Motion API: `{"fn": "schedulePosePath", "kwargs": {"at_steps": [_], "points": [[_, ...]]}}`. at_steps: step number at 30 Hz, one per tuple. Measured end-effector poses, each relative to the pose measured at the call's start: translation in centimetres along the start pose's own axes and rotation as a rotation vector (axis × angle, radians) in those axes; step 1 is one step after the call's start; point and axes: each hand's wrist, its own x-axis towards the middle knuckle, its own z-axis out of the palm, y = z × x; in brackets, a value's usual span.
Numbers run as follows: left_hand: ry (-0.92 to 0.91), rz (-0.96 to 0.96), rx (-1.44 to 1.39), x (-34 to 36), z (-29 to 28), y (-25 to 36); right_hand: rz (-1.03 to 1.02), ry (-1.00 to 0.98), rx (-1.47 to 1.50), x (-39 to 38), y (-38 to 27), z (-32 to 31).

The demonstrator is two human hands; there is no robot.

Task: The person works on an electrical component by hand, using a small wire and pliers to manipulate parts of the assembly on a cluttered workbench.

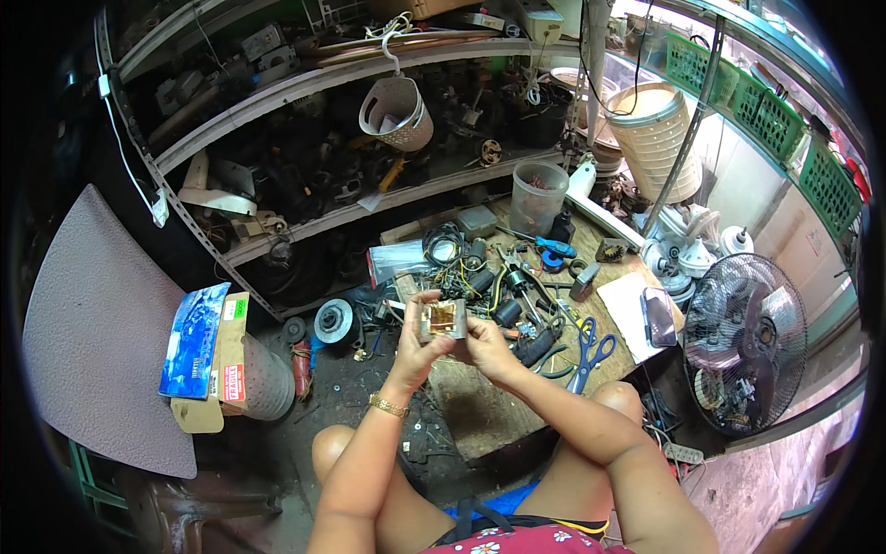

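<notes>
In front of my knees I hold up a small squarish metal core with a copper-coloured coil. My left hand grips its left side, thumb below and fingers behind; a gold bracelet circles that wrist. Closed on its right edge, the fingers of my right hand pinch the metal. Beyond it, a low wooden board carries a heap of tools and parts. Blue-handled scissors lie right of my right hand, with a black-and-yellow plier-like tool and a blue-handled screwdriver farther back.
A phone rests on white paper at the board's right. Beside it stands a caged fan. Cardboard packaging sits on a bucket at left, near a round metal part. Loaded shelves rise behind, with a hanging basket.
</notes>
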Motion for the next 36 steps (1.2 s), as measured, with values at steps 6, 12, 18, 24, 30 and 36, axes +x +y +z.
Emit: {"fn": "schedulePosePath", "kwargs": {"at_steps": [6,12,18,24,30,36], "points": [[-0.021,0.332,0.910,0.4,-0.3,0.6,-0.330,0.141,-0.625,0.6,-5.2,-3.6],[-0.064,0.523,1.371,0.7,0.1,0.3,-0.081,0.012,-0.650,-1.1,-5.9,-0.9],[0.100,0.245,0.872,1.4,0.6,-0.3,-0.267,-0.199,-0.218,-1.7,-7.6,-1.8],[-0.055,0.621,1.537,1.3,0.0,-0.1,0.123,-0.111,-0.402,-1.0,-8.1,-1.6],[0.130,0.143,0.970,1.6,-1.1,-1.3,-0.577,-0.086,-0.418,-1.3,-8.1,-1.9],[0.000,0.414,1.502,1.0,-1.0,0.0,0.161,-0.275,-0.205,-1.1,-10.1,-2.8]]}}
